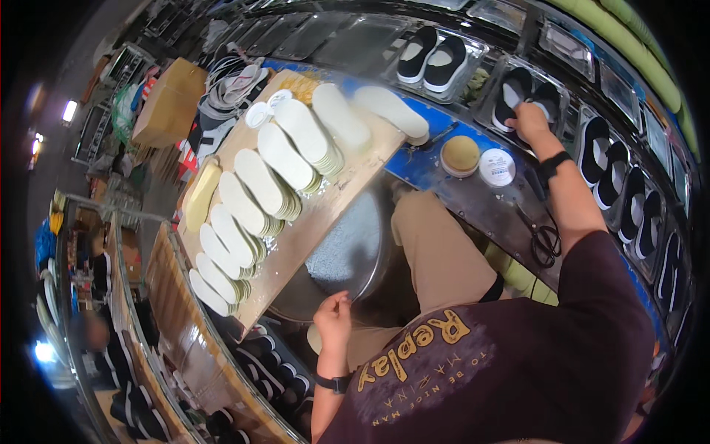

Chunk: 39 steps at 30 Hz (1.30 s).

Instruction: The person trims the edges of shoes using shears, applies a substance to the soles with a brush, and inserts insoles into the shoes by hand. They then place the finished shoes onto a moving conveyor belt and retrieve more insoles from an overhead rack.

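At the upper right, my right hand [531,122] is closed at a pair of black slip-on shoes with white soles, its fingers on the heel end of the left shoe [512,96]. The other shoe [547,98] of the pair is partly behind the hand. Both lie in a clear plastic tray [484,118]. My left hand [334,318] hovers over my lap near the round metal tub [370,277], fingers curled together; whatever they may hold is hidden. Stacks of white insoles [287,155] lie in a row on the wooden board [333,214] to the left.
Trays with more black shoes [425,59] line the conveyor on the far and right sides. A round tan-topped tin [460,155], a white lid [497,168] and black-handled scissors [546,246] sit on the blue-and-dark bench. A cardboard box [170,102] stands at the far left.
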Tool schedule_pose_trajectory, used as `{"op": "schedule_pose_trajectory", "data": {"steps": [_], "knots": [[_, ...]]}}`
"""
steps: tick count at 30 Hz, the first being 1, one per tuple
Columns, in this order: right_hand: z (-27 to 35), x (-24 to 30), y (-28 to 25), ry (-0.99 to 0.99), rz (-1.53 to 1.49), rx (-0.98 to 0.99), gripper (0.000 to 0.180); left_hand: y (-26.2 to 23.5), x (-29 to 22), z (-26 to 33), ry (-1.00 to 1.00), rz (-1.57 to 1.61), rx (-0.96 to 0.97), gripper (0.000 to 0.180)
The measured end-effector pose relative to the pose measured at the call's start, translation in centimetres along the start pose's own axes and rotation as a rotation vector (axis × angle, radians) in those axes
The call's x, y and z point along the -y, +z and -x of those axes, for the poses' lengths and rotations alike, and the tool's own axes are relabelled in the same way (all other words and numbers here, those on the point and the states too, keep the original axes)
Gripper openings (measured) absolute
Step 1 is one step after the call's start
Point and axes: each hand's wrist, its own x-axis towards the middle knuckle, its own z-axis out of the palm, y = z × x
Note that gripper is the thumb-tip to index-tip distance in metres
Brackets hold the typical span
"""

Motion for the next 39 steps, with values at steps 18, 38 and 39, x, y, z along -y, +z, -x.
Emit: {"op": "schedule_pose_trajectory", "data": {"steps": [18,38,39], "knots": [[21.7,27.5,-3.3,-1.358,-0.467,0.149,0.027,-1.5,1.3,4.8,0.05,0.21,0.014,0.016],[20.2,-1.1,4.1,-0.088,0.336,0.519,0.026,2.5,-1.0,-6.2,-0.229,-0.48,0.101,0.051],[21.4,-4.8,5.6,-0.007,0.326,0.596,0.037,3.1,-0.5,-6.4,-0.182,-0.48,0.02,0.047]]}}
